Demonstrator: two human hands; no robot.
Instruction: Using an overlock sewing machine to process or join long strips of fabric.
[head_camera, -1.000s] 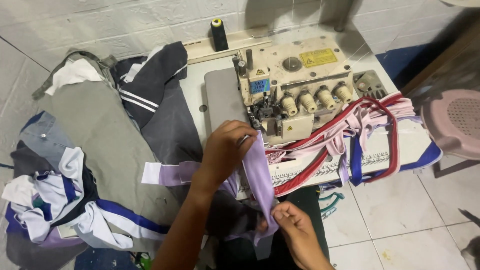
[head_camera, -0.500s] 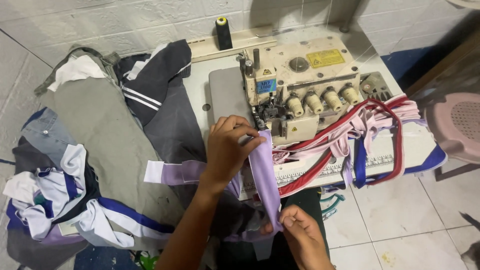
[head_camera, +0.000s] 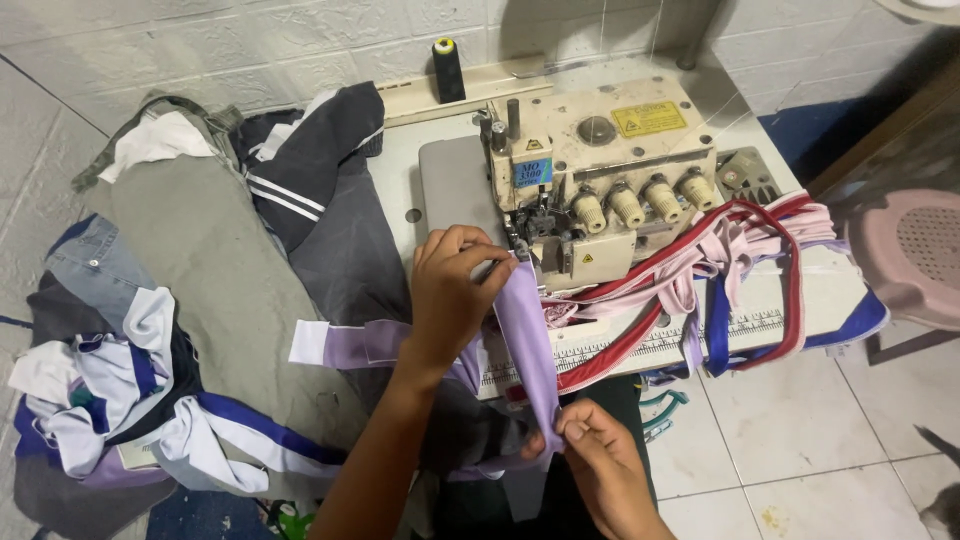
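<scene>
White tiled wall and floor surround a cluttered bench (head_camera: 800, 300) that carries a cream overlock sewing machine (head_camera: 600, 180) with a dark thread cone (head_camera: 447, 68) behind it. On the left side lies a pile of grey and dark garments (head_camera: 210, 280); on the right side a bundle of red, pink and blue strips (head_camera: 740, 260) hangs over the bench edge.

A lilac fabric strip (head_camera: 528, 350) is stretched between the two hands. Its long axis runs from the needle area of the machine down toward the person, a little slanted to the right. The left hand (head_camera: 455, 290) has its grip closed on the upper end of the strip, just beside the presser foot, so this hand is the nearer one to the machine. The right hand (head_camera: 600, 460) pinches the lower end, fingers together on the cloth, well below the bench edge and close to the body. The strip looks taut and folded along its length. A second lilac and white piece (head_camera: 350, 343) lies flat under the left wrist.
</scene>
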